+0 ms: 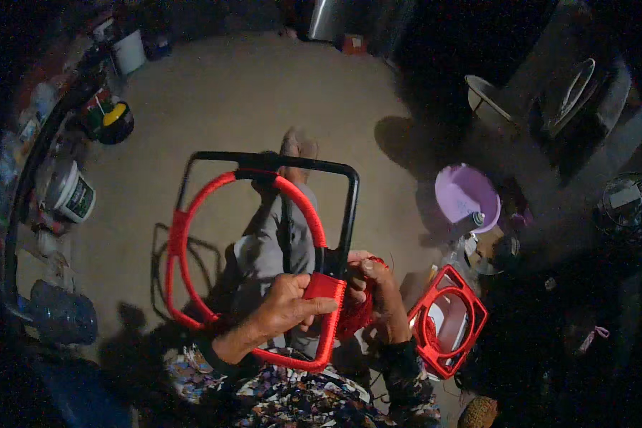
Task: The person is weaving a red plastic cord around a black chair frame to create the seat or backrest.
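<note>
Over my lap is a square frame with a ring inside it. Its far side and part of its right side are bare black; much of the ring and the near parts are wrapped in red cord. My left hand grips the frame's right side at a wide red-wrapped patch, thumb lying across it. Just right of that side, my right hand is closed around a bundle of red cord. The cord's path between bundle and frame is hard to make out.
To my right, a red-wrapped square frame with a ring rests over a light container. Beyond it stands a purple basin. A white bucket, a large clear bottle and a black-and-yellow container line the left side.
</note>
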The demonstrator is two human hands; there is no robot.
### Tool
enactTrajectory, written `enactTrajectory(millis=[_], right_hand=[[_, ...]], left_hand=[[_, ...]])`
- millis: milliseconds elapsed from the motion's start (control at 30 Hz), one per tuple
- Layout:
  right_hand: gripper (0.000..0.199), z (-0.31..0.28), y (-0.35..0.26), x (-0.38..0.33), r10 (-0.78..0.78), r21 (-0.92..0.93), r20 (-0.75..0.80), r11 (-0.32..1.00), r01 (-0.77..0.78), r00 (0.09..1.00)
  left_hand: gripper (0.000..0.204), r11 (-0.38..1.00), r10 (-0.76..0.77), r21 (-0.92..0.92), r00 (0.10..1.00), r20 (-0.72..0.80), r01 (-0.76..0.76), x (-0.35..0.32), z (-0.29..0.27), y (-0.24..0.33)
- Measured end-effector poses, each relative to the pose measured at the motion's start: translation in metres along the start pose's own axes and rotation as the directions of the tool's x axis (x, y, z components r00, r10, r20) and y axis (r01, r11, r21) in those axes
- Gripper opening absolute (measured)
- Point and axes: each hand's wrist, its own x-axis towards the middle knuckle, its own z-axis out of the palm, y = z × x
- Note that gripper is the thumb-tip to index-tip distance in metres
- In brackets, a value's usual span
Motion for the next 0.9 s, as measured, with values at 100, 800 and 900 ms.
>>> enactTrajectory(millis=[100, 800, 900], right_hand=[[0.028, -0.012, 0.014, -0.003, -0.009, 0.020, -0.082, 1.000, 0.011, 0.997], [0.025, -0.054, 0.024, 0.006, 0.059, -0.189, -0.125, 0.979, -0.083, 0.990], [0.023, -0.052, 0.025, 0.006, 0.027, -0.166, -0.097, 0.985, -0.043, 0.995]], left_hand=[[0.027, 0.984, -0.088, 0.149, 0.994, -0.060, 0.096, 0.005, 0.002, -0.015], [0.024, 0.940, -0.121, 0.319, 0.992, -0.019, 0.120, 0.012, 0.013, -0.030], [0.025, 0.940, -0.140, 0.296, 0.982, -0.127, 0.172, 0.013, 0.017, -0.021]])
